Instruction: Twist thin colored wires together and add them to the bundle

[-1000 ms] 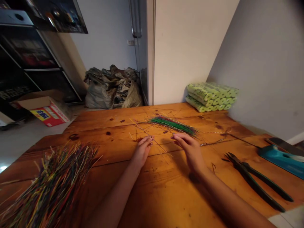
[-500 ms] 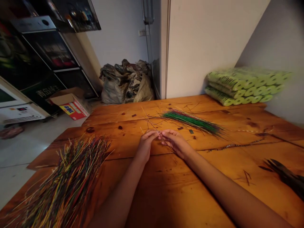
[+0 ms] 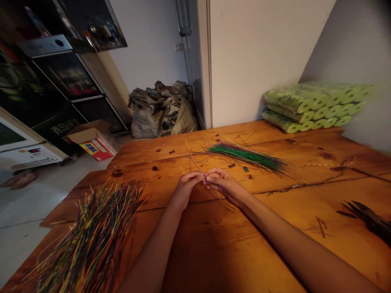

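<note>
Over the middle of the wooden table, my left hand [image 3: 187, 186] and my right hand [image 3: 225, 182] meet at the fingertips. Both pinch thin wires [image 3: 218, 197], which stick out beyond the fingers toward the back and toward me. The exact point of contact is too small to make out. Just behind my right hand lies a bundle of green wires [image 3: 244, 154] with some red and dark strands. A large loose pile of multicoloured wires [image 3: 97, 236] spreads at the left front.
Black-handled pliers [image 3: 366, 217] lie at the right edge of the wooden table [image 3: 214, 252]. A twisted strand [image 3: 297, 186] stretches toward the right. Green-wrapped rolls [image 3: 314, 106] are stacked at the back right. Beyond the table stand a cardboard box [image 3: 94, 142] and bags [image 3: 163, 110].
The view has shifted slightly. My hands remain together but sit a little lower, and the wires between them now show more clearly, slanting from back left to front right.
</note>
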`<state>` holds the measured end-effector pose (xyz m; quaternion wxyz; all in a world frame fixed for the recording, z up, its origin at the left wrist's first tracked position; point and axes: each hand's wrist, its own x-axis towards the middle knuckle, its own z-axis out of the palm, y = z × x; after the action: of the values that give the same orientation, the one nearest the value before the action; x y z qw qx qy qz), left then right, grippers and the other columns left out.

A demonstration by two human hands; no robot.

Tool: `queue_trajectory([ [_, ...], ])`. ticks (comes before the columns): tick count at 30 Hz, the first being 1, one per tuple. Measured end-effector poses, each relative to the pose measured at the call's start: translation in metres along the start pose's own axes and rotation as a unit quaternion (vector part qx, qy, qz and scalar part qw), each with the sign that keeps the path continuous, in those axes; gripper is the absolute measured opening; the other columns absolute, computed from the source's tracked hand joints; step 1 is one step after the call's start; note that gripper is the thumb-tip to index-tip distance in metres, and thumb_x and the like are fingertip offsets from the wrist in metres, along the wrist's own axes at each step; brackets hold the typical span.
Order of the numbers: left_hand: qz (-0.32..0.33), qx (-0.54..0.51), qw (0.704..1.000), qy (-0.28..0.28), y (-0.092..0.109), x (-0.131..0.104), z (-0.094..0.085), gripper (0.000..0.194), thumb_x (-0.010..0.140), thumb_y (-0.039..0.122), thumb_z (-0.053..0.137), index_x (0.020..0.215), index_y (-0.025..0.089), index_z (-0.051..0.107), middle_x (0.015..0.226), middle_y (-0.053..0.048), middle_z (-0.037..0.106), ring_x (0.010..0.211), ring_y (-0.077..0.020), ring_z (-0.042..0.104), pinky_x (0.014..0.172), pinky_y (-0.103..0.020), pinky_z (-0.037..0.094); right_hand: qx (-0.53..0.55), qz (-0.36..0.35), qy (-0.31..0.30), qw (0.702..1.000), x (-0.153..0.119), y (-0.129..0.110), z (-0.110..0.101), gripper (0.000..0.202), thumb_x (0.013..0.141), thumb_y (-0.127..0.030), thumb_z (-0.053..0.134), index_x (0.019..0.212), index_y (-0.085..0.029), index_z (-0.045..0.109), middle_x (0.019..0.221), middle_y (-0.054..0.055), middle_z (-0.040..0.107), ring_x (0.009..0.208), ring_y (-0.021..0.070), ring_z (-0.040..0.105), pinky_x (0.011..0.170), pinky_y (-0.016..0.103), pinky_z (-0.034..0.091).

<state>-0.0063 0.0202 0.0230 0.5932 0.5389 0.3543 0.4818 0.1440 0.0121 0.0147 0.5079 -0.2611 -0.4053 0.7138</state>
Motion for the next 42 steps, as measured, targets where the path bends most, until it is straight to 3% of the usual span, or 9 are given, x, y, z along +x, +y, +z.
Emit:
queue_trajectory([
  [4,0.010,0.042,0.997,0.064,-0.005,0.001,0.002,0.013,0.066,0.028,0.064,0.072,0.017,0.069,0.073,-0.001,0.067,0.074,-0.0154,0.058,0.076,-0.027,0.041,0.024,-0.014,0.002,1.000,0.002,0.004,-0.003,0.023,0.063,-0.018,0.072,0.081,-0.016,0.058,0.072,0.001,0.065,0.066,0.0094,0.059,0.070,0.024,0.045],
  [7,0.005,0.059,0.996,0.072,-0.006,0.002,0.002,0.012,0.065,0.028,0.065,0.069,0.017,0.069,0.072,0.000,0.068,0.074,-0.0153,0.058,0.077,-0.027,0.041,0.026,-0.011,-0.016,0.999,0.003,0.005,-0.004,0.025,0.063,-0.017,0.072,0.084,-0.015,0.058,0.070,0.000,0.064,0.063,0.0086,0.058,0.066,0.022,0.044],
  [13,0.012,0.058,0.997,0.043,-0.004,0.001,0.000,0.009,0.067,0.027,0.065,0.067,0.017,0.067,0.072,0.002,0.065,0.075,-0.0133,0.057,0.077,-0.024,0.041,0.040,-0.003,-0.032,0.999,0.001,0.002,-0.003,0.028,0.062,-0.016,0.072,0.086,-0.015,0.056,0.070,0.000,0.062,0.063,0.0089,0.056,0.064,0.022,0.042],
  [18,0.015,0.045,0.997,-0.056,-0.003,0.000,-0.009,0.012,0.070,0.022,0.063,0.081,0.019,0.066,0.086,-0.001,0.064,0.086,-0.0139,0.056,0.082,-0.025,0.041,0.051,0.001,-0.025,0.998,-0.001,0.000,-0.002,0.031,0.061,-0.016,0.073,0.086,-0.016,0.054,0.067,-0.001,0.063,0.062,0.0086,0.057,0.063,0.021,0.042],
  [21,0.015,0.048,0.996,-0.075,-0.005,0.001,-0.013,0.014,0.066,0.019,0.067,0.080,0.018,0.065,0.083,0.000,0.063,0.082,-0.0129,0.056,0.079,-0.024,0.042,0.040,0.004,-0.031,0.999,-0.001,0.000,-0.003,0.031,0.062,-0.016,0.072,0.087,-0.016,0.053,0.065,-0.001,0.063,0.061,0.0087,0.057,0.063,0.021,0.042],
  [27,0.024,0.041,0.997,-0.057,-0.005,0.001,-0.012,0.013,0.062,0.019,0.070,0.072,0.016,0.062,0.075,0.000,0.062,0.075,-0.0129,0.057,0.074,-0.026,0.044,0.012,0.010,-0.032,0.999,-0.002,0.001,-0.002,0.033,0.060,-0.018,0.073,0.086,-0.017,0.052,0.063,-0.002,0.062,0.054,0.0083,0.054,0.053,0.020,0.042],
  [32,0.019,0.034,0.997,-0.064,-0.001,-0.001,-0.011,0.011,0.065,0.022,0.067,0.066,0.016,0.058,0.071,0.001,0.059,0.070,-0.0121,0.056,0.072,-0.026,0.042,-0.036,0.008,-0.032,0.999,-0.003,0.000,0.003,0.028,0.062,-0.022,0.070,0.084,-0.018,0.053,0.060,-0.004,0.060,0.042,0.0046,0.043,0.038,0.016,0.028],
  [38,0.038,0.069,0.997,0.012,-0.001,0.000,-0.007,0.013,0.065,0.025,0.066,0.063,0.016,0.057,0.069,0.001,0.058,0.069,-0.0119,0.055,0.070,-0.024,0.042,-0.084,-0.045,-0.023,0.995,0.000,0.004,0.001,0.027,0.065,-0.023,0.067,0.089,-0.019,0.055,0.064,-0.003,0.059,0.045,0.0047,0.040,0.040,0.017,0.027],
  [42,0.086,0.109,0.990,0.013,-0.006,0.004,-0.008,0.011,0.065,0.026,0.066,0.070,0.017,0.061,0.076,-0.001,0.062,0.076,-0.0141,0.057,0.073,-0.027,0.043,-0.103,-0.054,0.010,0.993,0.001,0.006,-0.001,0.027,0.065,-0.023,0.067,0.089,-0.019,0.054,0.063,-0.004,0.059,0.044,0.0047,0.040,0.040,0.017,0.026],
])
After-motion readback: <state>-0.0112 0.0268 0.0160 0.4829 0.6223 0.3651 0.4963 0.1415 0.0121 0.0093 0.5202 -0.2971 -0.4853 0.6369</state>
